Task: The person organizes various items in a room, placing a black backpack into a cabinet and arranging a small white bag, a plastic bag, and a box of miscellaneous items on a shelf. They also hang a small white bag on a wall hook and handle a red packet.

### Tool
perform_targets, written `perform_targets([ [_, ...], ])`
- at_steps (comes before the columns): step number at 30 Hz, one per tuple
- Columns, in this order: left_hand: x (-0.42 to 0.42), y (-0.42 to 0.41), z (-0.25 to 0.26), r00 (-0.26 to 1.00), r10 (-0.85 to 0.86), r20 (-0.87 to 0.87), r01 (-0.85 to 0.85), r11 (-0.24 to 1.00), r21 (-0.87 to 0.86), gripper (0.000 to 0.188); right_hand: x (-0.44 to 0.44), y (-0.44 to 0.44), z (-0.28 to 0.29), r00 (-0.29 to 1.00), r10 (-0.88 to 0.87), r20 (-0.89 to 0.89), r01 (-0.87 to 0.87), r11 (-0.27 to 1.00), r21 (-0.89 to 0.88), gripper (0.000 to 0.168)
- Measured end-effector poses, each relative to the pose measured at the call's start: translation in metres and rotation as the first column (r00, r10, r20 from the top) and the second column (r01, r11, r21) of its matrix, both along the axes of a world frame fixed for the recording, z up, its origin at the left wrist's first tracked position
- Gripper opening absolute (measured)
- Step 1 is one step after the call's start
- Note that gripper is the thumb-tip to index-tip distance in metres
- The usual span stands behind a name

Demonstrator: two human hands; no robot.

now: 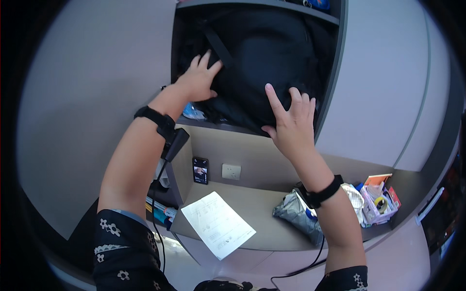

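A large black fabric bag (280,62), probably a backpack, fills an open cabinet compartment. A dark strap (218,45) runs slantwise across its left part. My left hand (198,78) lies against the left side of the bag, fingers spread, near the strap. Over the lower right of the bag is my right hand (296,122), its index finger raised and its thumb apart. Neither hand is closed around anything. Whether the right fingertips touch the fabric is hard to tell. Below the left hand, a crinkled blue-and-clear plastic package (193,112) shows at the compartment's bottom edge.
On the counter (251,203) below, a printed sheet (218,225) overhangs the front edge. A phone (200,170) leans by a wall socket (231,171). To the right are a grey plastic bag (296,214) and an organizer box (380,205) holding tape. Cables hang from both wrist straps.
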State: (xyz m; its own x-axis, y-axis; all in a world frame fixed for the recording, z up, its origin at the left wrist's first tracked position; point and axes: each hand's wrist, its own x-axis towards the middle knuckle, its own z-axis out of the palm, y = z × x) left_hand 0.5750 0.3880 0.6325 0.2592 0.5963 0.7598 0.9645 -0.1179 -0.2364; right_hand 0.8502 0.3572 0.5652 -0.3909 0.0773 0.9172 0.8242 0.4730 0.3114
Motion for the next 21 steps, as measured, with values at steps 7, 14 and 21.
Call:
perform_targets([
  [7, -0.009, -0.034, -0.018, 0.999, -0.019, -0.05, 0.018, 1.0, -0.015, 0.091, -0.006, 0.067, 0.01, 0.981, -0.192, 0.017, 0.193, 0.98, -0.052, 0.075],
  [14, 0.015, -0.035, -0.036, 0.977, 0.163, -0.135, -0.174, 0.982, -0.069, 0.123, 0.004, 0.094, 0.023, 0.977, -0.193, 0.088, 0.194, 0.981, -0.004, 0.073],
  [21, 0.012, -0.029, -0.024, 0.89, 0.363, -0.276, -0.396, 0.915, -0.075, 0.132, 0.0, 0.099, 0.017, 0.988, -0.144, 0.06, 0.144, 0.99, -0.002, 0.072],
])
